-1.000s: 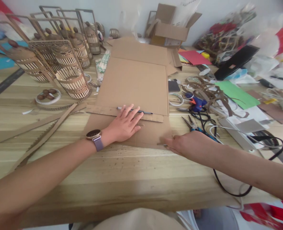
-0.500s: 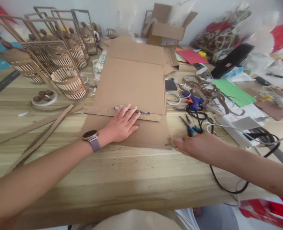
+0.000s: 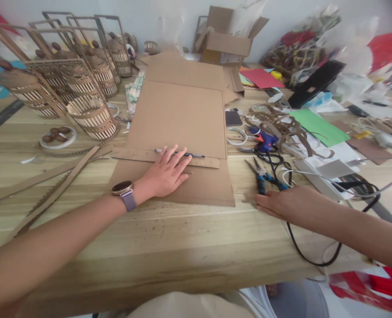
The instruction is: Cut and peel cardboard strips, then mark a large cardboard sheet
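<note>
My left hand (image 3: 169,174) lies flat with its fingers spread, pressing on a cardboard strip (image 3: 134,154) and a cardboard sheet (image 3: 212,185). A dark pen (image 3: 197,155) rests on the strip under its fingers. Off the sheet's right corner, my right hand (image 3: 278,203) is low over the table with fingers pressed together. A tiny tip shows at its fingertips, but what it holds is hidden. Just beyond that hand are pliers (image 3: 260,179) with blue and black handles. A larger cardboard panel (image 3: 179,115) extends behind the strip.
Several bamboo lantern-like baskets (image 3: 94,117) stand at the left, near a tape roll (image 3: 73,142) holding brown beads. Long cardboard strips (image 3: 56,194) lie in front. On the right are a blue glue gun (image 3: 265,140), scissors (image 3: 272,157), a black cable (image 3: 295,243) and green paper (image 3: 320,127).
My right hand has drawn away to the right from the sheet's corner, its fingers still together. My left hand stays pressed on the cardboard. The whole view has shifted slightly.
</note>
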Motion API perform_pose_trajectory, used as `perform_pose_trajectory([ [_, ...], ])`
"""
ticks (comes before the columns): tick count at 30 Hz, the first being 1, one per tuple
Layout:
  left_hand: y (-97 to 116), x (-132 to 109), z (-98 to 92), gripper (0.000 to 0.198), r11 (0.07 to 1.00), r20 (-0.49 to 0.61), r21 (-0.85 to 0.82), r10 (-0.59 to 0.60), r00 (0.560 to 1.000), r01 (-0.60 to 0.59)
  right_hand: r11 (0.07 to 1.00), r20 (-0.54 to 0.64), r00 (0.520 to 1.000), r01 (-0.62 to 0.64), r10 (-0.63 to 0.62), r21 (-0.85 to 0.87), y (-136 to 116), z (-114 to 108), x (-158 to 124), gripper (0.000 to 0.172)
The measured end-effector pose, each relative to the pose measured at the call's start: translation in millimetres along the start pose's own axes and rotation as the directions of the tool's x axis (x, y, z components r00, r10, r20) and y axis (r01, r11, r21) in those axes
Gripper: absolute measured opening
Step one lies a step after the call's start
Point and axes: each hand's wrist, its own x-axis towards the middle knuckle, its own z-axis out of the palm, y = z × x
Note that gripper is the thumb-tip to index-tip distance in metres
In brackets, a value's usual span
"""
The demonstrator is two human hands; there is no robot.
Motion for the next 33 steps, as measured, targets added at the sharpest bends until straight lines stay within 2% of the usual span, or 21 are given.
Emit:
perform_pose_trajectory([
  [3, 1, 0, 1.7, 0.054, 1.0, -0.013, 0.006, -0.009, 1.0, 0.009, 0.999, 0.027, 1.0, -0.009, 0.007, 0.052, 0, -12, -4, 0.022],
  [6, -1, 1, 4.0, 0.053, 1.0, -0.05, -0.012, -0.014, 0.999, 0.014, 0.996, 0.016, 0.999, -0.045, 0.044, 0.075, -14, -33, 6, 0.024],
  [9, -5, 1, 5.6, 0.053, 0.997, -0.088, -0.068, -0.034, 0.996, 0.028, 0.994, -0.031, 0.999, -0.039, 0.043, 0.103, -39, -58, 27, 0.022],
  [14, -11, 1, 3.5, 0.053, 0.971, -0.126, -0.223, -0.112, 0.986, 0.082, 0.989, -0.112, 0.992, 0.072, -0.057, 0.132, -82, -85, 71, 0.023],
  [18, -12, 2, 1.6, 0.054, 0.954, -0.122, -0.283, -0.138, 0.983, 0.098, 0.989, -0.167, 0.981, 0.12, -0.104, 0.089, -99, -91, 98, 0.026],
  [21, -12, 2, 1.4, 0.055, 0.953, -0.105, -0.287, -0.133, 0.986, 0.098, 0.987, -0.198, 0.97, 0.151, -0.139, 0.047, -105, -93, 108, 0.026],
  [33, -11, 3, 1.6, 0.055, 0.96, -0.107, -0.268, -0.113, 0.988, 0.081, 0.978, -0.178, 0.962, 0.209, -0.206, 0.001, -115, -111, 111, 0.02],
])
